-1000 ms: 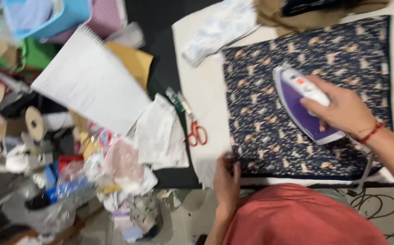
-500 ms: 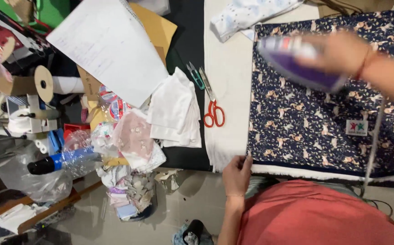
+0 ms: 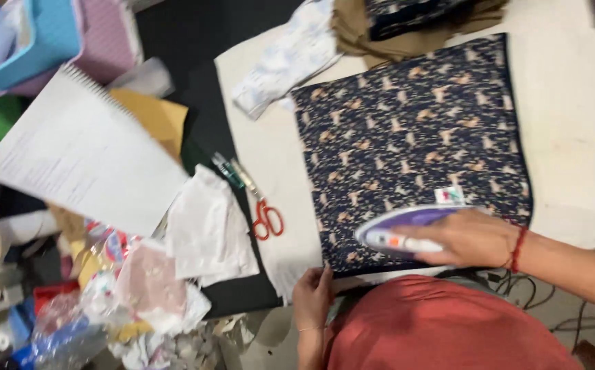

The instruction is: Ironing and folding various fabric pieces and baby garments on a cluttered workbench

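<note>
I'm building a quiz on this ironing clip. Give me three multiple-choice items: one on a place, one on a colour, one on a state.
1. Where do the scissors lie?
A. left of the patterned fabric
B. on top of the fabric
C. in the blue basket

2. What colour are the scissors' handles?
A. green
B. red
C. black

3. What is the right hand doing?
A. resting empty on the table
B. holding a pen
C. gripping the purple iron on the fabric

Answers:
1 A, they sit on the pale board beside the dark patterned fabric.
2 B, both loops are red.
3 C, its fingers wrap the purple iron at the fabric's near edge; the left hand touches the near corner.
</note>
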